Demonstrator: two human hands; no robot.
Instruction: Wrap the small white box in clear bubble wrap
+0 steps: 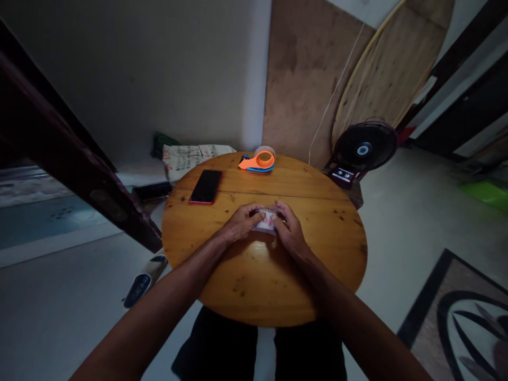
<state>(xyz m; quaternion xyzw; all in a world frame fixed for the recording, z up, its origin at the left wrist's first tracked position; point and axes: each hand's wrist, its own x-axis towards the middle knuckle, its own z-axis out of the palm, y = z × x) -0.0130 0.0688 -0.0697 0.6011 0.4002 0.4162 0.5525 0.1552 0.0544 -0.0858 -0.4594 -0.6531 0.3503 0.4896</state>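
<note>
Over the middle of the round wooden table (254, 286), a small white box with pinkish-red print (265, 222) is held between my two hands. My left hand (241, 222) grips its left side, the thumb lying across the top face. On the opposite side my right hand (292, 232) is closed round it, its thumb also pressed on the top. My fingers hide both ends of the box, and its exact contents cannot be made out.
Toward the table's far edge stands an orange and blue tape dispenser (260, 161). A dark phone with a red edge (205, 186) lies at the back left. Beyond the table are a printed sack (190, 159) and a black fan (365, 145).
</note>
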